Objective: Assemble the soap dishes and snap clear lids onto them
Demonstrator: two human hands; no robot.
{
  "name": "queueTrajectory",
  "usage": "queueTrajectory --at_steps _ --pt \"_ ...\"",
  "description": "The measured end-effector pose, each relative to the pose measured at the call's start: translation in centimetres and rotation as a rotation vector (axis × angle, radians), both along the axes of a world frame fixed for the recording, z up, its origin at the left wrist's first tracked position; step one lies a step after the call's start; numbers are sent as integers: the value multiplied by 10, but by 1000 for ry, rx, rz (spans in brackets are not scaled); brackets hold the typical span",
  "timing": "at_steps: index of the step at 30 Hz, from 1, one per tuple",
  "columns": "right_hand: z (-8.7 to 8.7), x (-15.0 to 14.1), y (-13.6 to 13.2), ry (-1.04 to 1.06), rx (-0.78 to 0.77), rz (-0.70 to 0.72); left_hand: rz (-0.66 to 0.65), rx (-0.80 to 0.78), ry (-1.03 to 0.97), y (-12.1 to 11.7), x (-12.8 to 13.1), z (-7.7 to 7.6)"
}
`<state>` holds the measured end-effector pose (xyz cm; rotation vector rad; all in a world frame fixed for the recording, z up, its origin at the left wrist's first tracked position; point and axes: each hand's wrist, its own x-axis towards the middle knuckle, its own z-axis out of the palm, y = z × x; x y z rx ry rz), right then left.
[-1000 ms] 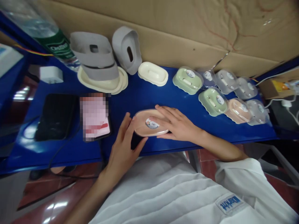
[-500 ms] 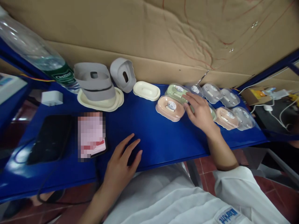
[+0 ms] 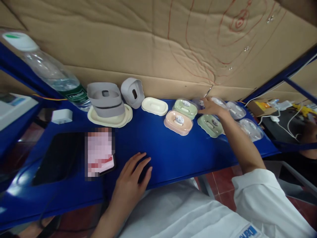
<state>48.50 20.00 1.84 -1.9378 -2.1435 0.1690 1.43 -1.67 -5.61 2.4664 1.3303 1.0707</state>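
My right hand [image 3: 212, 107] reaches to the back of the blue table, fingers apart, over the right end of a grey oval case [image 3: 197, 103] with a clear cover. The fingertips seem to touch it; part of it is hidden. Just left stands a green oval case [image 3: 186, 109], and before that a pink one [image 3: 178, 123], both with round labels. Another green case [image 3: 210, 125] lies below my right wrist. Close to the table's front edge, my left hand [image 3: 132, 175] rests open, fingers spread, holding nothing.
Several grey cases [image 3: 250, 129] sit to the right. Leftward are a cream tray [image 3: 155, 106], stacked grey housings [image 3: 105, 96], another grey housing [image 3: 132, 94], a water bottle [image 3: 74, 92], a white charger [image 3: 61, 116], a black device [image 3: 58, 158] and a phone [image 3: 100, 152]. Cardboard [image 3: 138, 43] stands behind.
My right hand has moved from beside the green and pink cases back to the grey case, uncovering the second green case. My left hand stays in about the same place. The view has tilted up slightly.
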Motion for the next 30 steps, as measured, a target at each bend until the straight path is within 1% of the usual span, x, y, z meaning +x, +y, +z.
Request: queueTrajectory --at_steps 2,5,7,10,12,16,19,23,26,28,30 --pt "-4 -5 -1 -42 -96 -67 -8 4 13 1 0 1" --pt "-2 -11 3 -44 -173 -112 -16 0 23 1 0 2" --pt "3 -12 8 -64 -222 -99 -18 -9 22 1 0 2" --pt "11 -8 12 -86 -283 -4 -19 -14 18 1 0 1" --pt "13 -5 11 -74 -294 35 -24 -8 23 2 0 1" --pt "6 -3 7 -50 -292 -12 -31 12 21 2 0 1" --pt "0 -5 10 -35 -298 -42 -33 20 16 2 -1 0" --pt "1 -11 16 -33 -289 -17 -40 19 42 1 -1 -1" --pt "11 -12 10 -62 -266 -15 -41 19 49 1 -1 -1" --pt "25 -10 1 -90 -201 -37 -37 20 52 1 -1 0" --pt "43 -9 -12 -108 -102 -37 -33 24 55 0 0 0"
